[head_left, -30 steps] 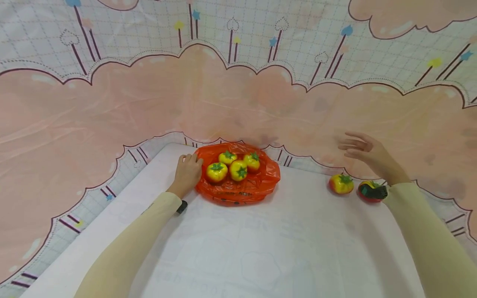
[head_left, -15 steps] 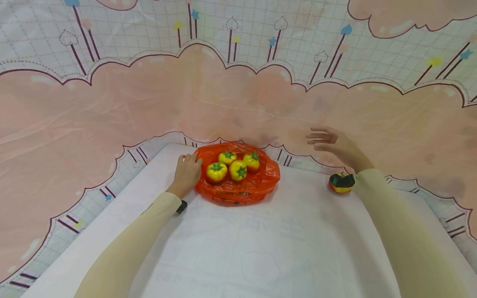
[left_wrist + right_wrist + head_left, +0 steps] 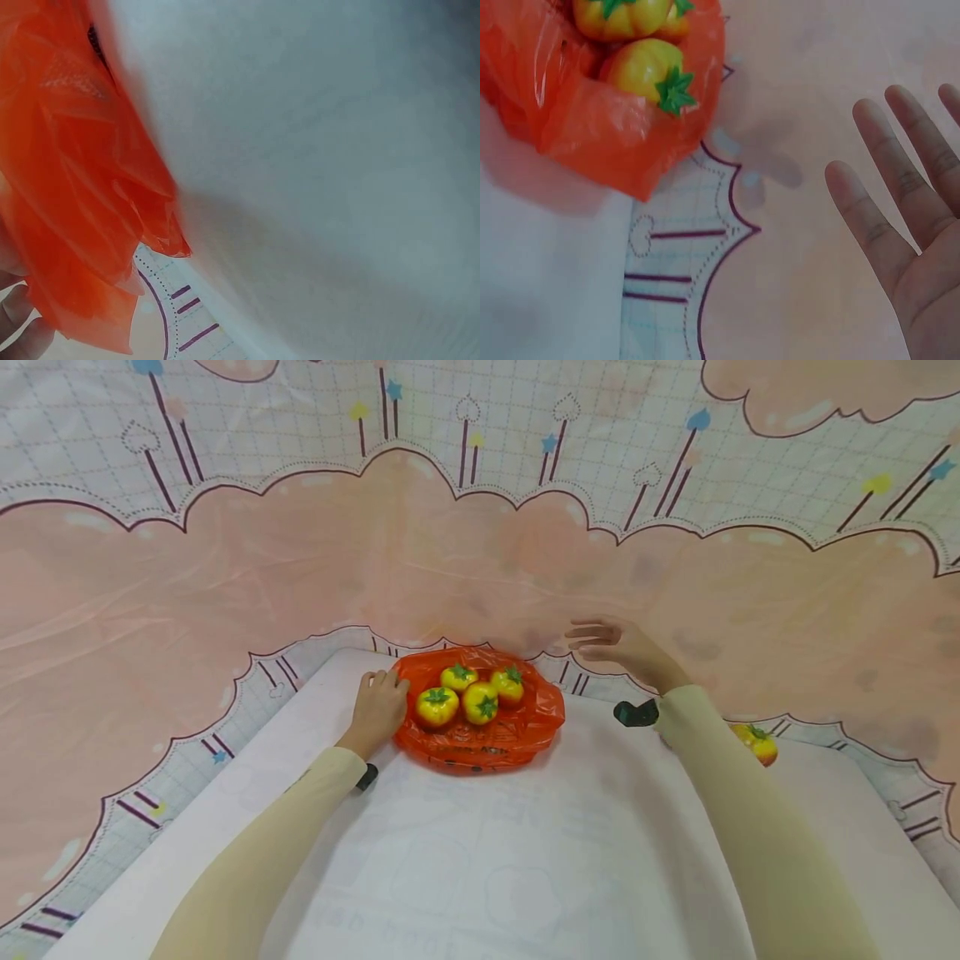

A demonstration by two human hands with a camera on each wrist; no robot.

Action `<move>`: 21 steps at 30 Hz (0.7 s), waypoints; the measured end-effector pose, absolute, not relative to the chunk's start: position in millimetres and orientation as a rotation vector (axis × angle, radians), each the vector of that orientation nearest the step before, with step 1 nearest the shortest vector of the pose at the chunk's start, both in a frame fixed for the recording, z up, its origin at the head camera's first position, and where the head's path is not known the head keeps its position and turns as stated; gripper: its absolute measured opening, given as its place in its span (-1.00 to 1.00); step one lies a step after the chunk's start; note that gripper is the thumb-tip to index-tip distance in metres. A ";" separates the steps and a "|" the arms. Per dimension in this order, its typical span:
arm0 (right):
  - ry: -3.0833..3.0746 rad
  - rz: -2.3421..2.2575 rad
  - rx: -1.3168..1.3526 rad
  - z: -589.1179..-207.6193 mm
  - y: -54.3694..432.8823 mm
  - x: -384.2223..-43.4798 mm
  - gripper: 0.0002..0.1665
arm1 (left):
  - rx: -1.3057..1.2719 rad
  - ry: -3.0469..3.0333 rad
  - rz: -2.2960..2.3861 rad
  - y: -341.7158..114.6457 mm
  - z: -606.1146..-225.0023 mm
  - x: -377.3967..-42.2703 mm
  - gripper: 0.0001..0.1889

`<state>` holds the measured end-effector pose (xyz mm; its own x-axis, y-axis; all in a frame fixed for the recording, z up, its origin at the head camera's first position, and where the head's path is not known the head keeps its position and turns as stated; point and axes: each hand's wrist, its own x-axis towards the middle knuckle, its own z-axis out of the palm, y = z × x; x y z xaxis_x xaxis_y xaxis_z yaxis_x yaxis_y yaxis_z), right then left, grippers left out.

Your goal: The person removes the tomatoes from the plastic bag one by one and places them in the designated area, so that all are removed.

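An orange-red plastic bag lies spread at the back of the white table, with several yellow-and-red persimmon-like fruits with green leafy tops on it. My left hand grips the bag's left edge; in the left wrist view its fingers show beside the crumpled plastic. Raised to the right of the bag, my right hand has its fingers extended and apart. The right wrist view shows that hand holding nothing, near the bag's edge.
Another such fruit sits on the table's right side, partly covered by the right sleeve. A dark object is at the right wrist. A patterned pink-and-white cloth rises behind the white table.
My right hand has moved left through the air, from above the loose fruits towards the bag. The left hand and the bag have stayed in place.
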<state>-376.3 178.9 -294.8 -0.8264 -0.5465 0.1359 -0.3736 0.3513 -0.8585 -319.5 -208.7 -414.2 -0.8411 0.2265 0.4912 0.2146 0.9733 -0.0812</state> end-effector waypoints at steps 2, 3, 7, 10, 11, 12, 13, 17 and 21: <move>2.418 -1.476 -0.856 -296.7 171.1 -378.1 -0.29 | -0.312 -2.601 0.032 -208.6 -413.8 -319.0 -0.78; 2.404 -1.481 -0.868 -297.7 166.9 -378.7 -0.30 | -0.310 -2.603 0.033 -208.5 -413.6 -318.9 -0.78; 2.343 -1.504 -0.902 -297.7 150.8 -376.1 -0.34 | -0.302 -2.616 0.032 -207.6 -412.7 -318.6 -0.77; 2.328 -1.498 -0.921 -295.3 139.9 -370.3 -0.35 | -0.297 -2.624 0.030 -206.9 -411.7 -318.3 -0.77; 2.319 -1.500 -0.927 -294.7 136.7 -368.4 -0.35 | -0.296 -2.624 0.030 -206.6 -411.6 -318.1 -0.78; 2.311 -1.503 -0.930 -294.3 133.8 -366.8 -0.35 | -0.297 -2.623 0.032 -206.4 -411.5 -318.0 -0.78; 2.309 -1.503 -0.930 -294.6 131.2 -365.7 -0.34 | -0.298 -2.620 0.036 -206.3 -411.6 -318.1 -0.78; 2.264 -1.526 -0.908 -301.8 122.6 -369.2 -0.32 | -0.303 -2.607 0.043 -205.6 -411.5 -318.4 -0.78; 2.248 -1.515 -0.853 -316.1 115.1 -381.4 -0.30 | -0.309 -2.591 0.058 -205.9 -411.1 -318.7 -0.78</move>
